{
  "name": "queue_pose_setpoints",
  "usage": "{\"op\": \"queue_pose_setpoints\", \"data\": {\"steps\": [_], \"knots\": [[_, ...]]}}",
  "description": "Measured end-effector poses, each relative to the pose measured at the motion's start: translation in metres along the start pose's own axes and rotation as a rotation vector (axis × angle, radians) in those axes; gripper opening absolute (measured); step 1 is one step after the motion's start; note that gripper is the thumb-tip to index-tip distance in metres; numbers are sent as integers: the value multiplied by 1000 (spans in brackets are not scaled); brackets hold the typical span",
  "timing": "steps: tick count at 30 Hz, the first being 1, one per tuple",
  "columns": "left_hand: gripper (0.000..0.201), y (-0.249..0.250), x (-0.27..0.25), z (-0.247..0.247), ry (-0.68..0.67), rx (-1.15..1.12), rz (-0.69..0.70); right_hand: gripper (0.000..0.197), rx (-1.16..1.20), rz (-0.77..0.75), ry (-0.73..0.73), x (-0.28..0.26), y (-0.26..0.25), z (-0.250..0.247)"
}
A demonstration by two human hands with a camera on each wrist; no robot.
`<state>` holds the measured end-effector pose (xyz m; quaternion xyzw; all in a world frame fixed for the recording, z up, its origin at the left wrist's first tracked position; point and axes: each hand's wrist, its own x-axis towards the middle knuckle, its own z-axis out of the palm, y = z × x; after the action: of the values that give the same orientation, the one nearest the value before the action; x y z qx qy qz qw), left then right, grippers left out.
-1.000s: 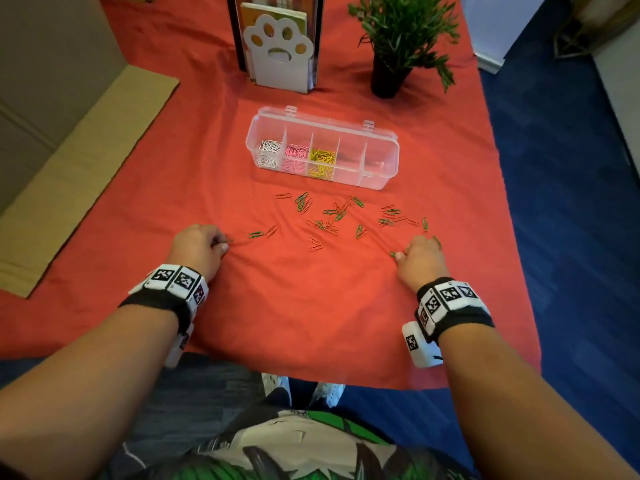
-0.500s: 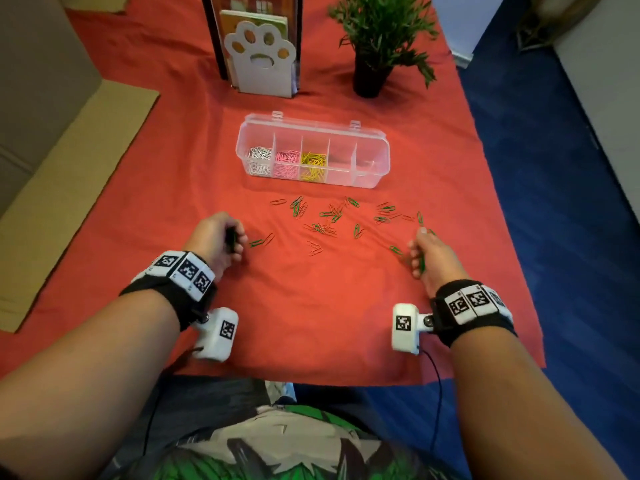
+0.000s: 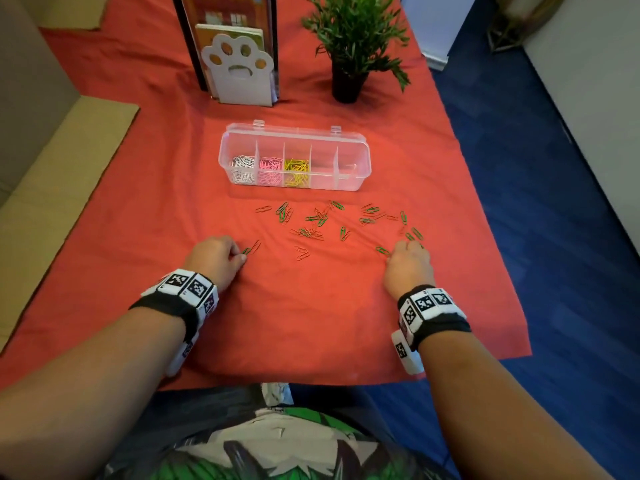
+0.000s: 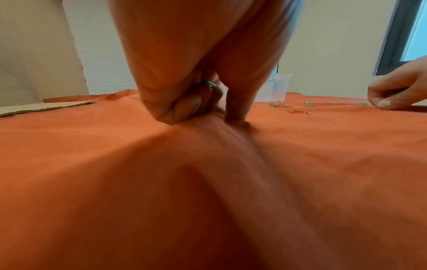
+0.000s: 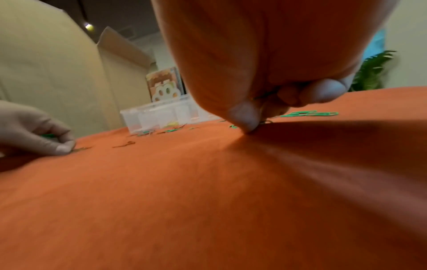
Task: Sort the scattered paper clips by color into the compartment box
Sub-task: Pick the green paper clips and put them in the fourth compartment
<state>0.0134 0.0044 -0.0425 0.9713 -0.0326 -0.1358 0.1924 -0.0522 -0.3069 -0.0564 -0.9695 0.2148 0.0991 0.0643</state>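
A clear compartment box (image 3: 349, 150) holds white, pink and yellow clips in its three left cells; its right cells look bare. Green and orange paper clips (image 3: 313, 223) lie scattered on the red cloth in front of it. My left hand (image 3: 240, 256) is curled, thumb on the cloth, beside a green clip (image 3: 246, 251); a green clip (image 4: 210, 84) shows inside its curled fingers. My right hand (image 3: 391, 256) is curled too, its fingertips (image 5: 245, 117) pressing the cloth at a green clip (image 3: 382, 251), with a thin green wire (image 5: 265, 95) tucked in its fingers.
A paw-shaped white holder (image 3: 239, 74) with books and a potted plant (image 3: 349, 46) stand behind the box. Flat cardboard (image 3: 52, 188) lies at the left. The red cloth (image 3: 311, 323) ends close on the right, above blue floor (image 3: 554, 237).
Half a second ago both hands were turned up slightly with clips in them. Now both are down on the cloth again, the left further right by a green clip.
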Motion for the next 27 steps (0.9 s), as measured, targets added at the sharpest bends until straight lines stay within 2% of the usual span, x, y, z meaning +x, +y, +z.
{"op": "queue_pose_setpoints", "data": {"steps": [3,4,6,10,12,14,16,18,21,22,24,25,27], "knots": [[14,6,-1,-2,-44,-4,-18,25,56,-22,-33,3,1,-3],[12,7,0,-4,-45,-34,-24,21,144,-33,-51,6,2,-5],[12,11,3,-7,-41,-174,-80,13,464,17,-95,11,0,-11],[16,24,7,-11,-73,-896,-275,34,1218,260,-242,18,-10,-19],[21,31,10,-11,-109,-1143,-353,30,1517,389,-269,20,-13,-29],[24,39,13,-15,-176,-1287,-395,24,1663,466,-306,21,-13,-35],[25,44,17,-18,-239,-1350,-409,24,1473,433,-309,25,-13,-31],[27,50,23,-19,-255,-1386,-452,25,1074,279,-268,30,-11,-22],[22,62,36,-17,-211,-1331,-472,8,544,141,-189,28,-12,-20],[21,65,42,-15,-159,-1209,-415,18,399,109,-163,28,-10,-15],[13,70,52,-10,-23,-791,-215,35,167,22,-133,24,-11,-9],[5,73,54,-9,29,-591,-129,35,112,-20,-120,22,-13,-7],[18,74,59,-6,71,-307,-44,30,88,-57,-127,23,-16,-3]]}}
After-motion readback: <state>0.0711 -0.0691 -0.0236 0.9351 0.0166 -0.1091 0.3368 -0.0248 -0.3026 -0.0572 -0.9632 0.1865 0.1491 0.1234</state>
